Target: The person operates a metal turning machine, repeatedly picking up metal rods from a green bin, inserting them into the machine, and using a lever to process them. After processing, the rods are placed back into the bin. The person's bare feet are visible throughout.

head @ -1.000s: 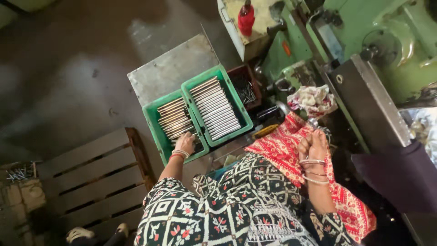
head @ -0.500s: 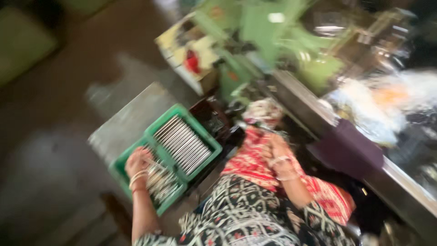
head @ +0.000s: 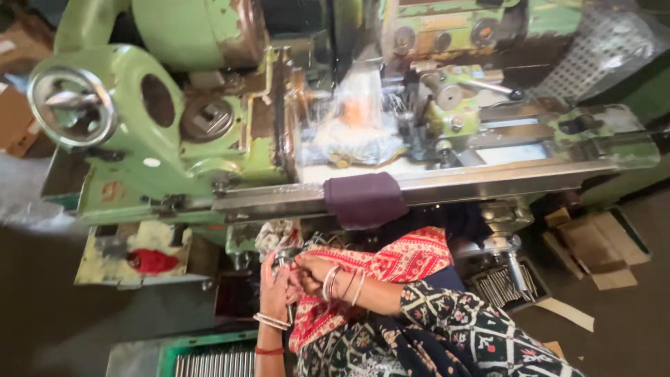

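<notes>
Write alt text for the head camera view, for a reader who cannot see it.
A person's left hand and right hand, wrists ringed with bangles, meet around a small metal part in front of a worn green lathe. A purple cloth hangs over the lathe's front rail, and a green crate of metal rods sits at the bottom edge.

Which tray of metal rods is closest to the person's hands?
The green plastic crate of rods at bottom left, just below the left hand; the dark tray sits farther right.
</notes>
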